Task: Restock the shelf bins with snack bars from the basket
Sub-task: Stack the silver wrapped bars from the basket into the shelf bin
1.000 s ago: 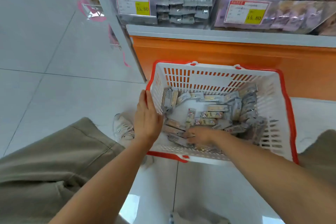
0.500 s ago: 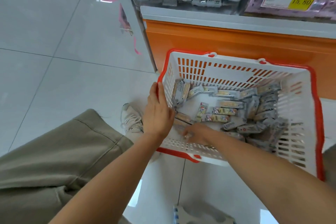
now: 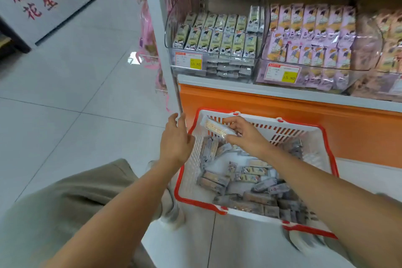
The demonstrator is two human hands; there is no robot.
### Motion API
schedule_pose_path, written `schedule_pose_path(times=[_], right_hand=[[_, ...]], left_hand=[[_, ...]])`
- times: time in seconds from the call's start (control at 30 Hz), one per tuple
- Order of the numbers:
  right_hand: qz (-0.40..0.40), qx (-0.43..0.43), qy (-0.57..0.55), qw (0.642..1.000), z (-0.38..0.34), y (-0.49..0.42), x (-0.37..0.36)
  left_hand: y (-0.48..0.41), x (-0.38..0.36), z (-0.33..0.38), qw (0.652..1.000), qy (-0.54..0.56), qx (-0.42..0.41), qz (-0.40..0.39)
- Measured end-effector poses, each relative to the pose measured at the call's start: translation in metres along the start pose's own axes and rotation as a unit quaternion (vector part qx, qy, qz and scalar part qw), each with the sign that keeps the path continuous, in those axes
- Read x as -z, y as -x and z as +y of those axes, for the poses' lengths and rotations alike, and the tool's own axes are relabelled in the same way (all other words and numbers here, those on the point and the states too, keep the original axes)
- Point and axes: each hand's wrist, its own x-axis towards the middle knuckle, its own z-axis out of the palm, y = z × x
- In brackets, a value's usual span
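Note:
A white basket with a red rim (image 3: pixel 221 210) sits on the floor below the shelf, with several wrapped snack bars (image 3: pixel 250 177) lying inside. My right hand (image 3: pixel 245 137) is raised above the basket's far left corner and pinches one snack bar (image 3: pixel 215 127) by its end. My left hand (image 3: pixel 176 141) hovers just outside the basket's left rim, fingers relaxed, holding nothing. On the shelf above, a clear bin (image 3: pixel 213 69) holds upright green-labelled bars, and a second clear bin (image 3: pixel 313 78) to its right holds pink-labelled ones.
The orange shelf base (image 3: pixel 282 111) stands right behind the basket. A white shelf upright (image 3: pixel 156 28) rises at the left, with pink packaging hanging beside it. Grey tiled floor (image 3: pixel 76 93) stretches left. My knee in khaki trousers (image 3: pixel 65 213) is at lower left.
My right hand rose out of the pile of bars with one bar pinched in it. My left hand let go of the basket's left rim. The view tilted up toward the shelf bins.

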Motion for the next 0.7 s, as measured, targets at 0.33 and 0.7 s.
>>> schedule_pose_path(times=[0.33,0.7], right_hand=[[0.284,0.229,0.169,0.916,-0.150,-0.040,0.047],[0.196,0.156,0.320,0.914,-0.172,-0.129,0.061]], left_hand=[[-0.056,0.096,0.029,0.989,0.019,-0.047,0.136],[-0.124,0.110,0.028,0.988,0.030,-0.035,0.146]])
